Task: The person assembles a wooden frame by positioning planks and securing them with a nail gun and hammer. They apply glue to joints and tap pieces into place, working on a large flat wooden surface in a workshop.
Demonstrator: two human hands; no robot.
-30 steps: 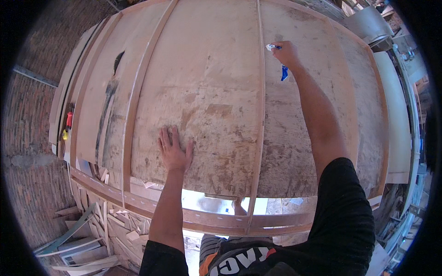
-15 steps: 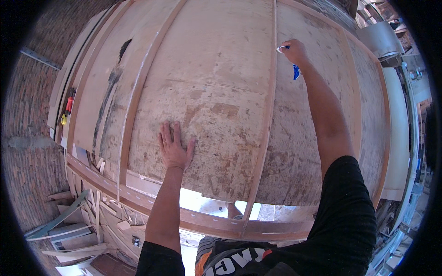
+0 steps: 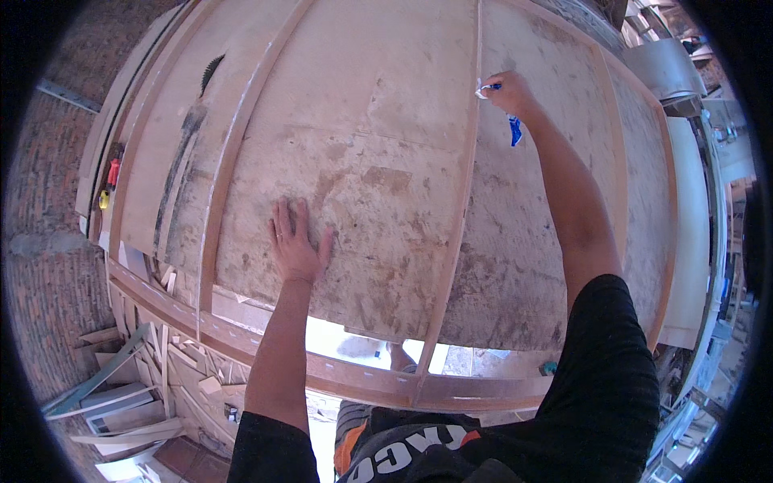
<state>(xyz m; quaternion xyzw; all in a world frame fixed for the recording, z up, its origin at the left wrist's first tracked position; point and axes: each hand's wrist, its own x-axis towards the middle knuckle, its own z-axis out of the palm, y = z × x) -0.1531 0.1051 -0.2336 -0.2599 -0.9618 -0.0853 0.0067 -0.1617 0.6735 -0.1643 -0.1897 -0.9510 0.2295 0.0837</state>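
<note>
My left hand (image 3: pixel 295 244) lies with fingers spread on the stained plywood board (image 3: pixel 362 201), bearing no object. Farther off to the right, my right hand (image 3: pixel 510 94) is closed around a blue-and-white soft squeeze packet (image 3: pixel 515 131), whose crumpled end hangs below the fist. Its whitish tip is at the upright wooden strip (image 3: pixel 465 193) of the frame; whether it touches is too small to tell. A second strip (image 3: pixel 233 145), left of my left hand, carries a white line along its edge. The wooden frame rests over the board.
A dark toothed saw blade (image 3: pixel 211 74) pokes through a slot in the board at upper left. Red- and yellow-handled tools (image 3: pixel 110 181) lie along the left edge. Wood offcuts (image 3: pixel 145 402) are heaped at lower left, beside a brick floor (image 3: pixel 48 298). A metal cylinder (image 3: pixel 664 68) stands at far right.
My right hand and the packet have come slightly nearer along the strip. The whole view has shifted a little; my left hand stays flat on the board.
</note>
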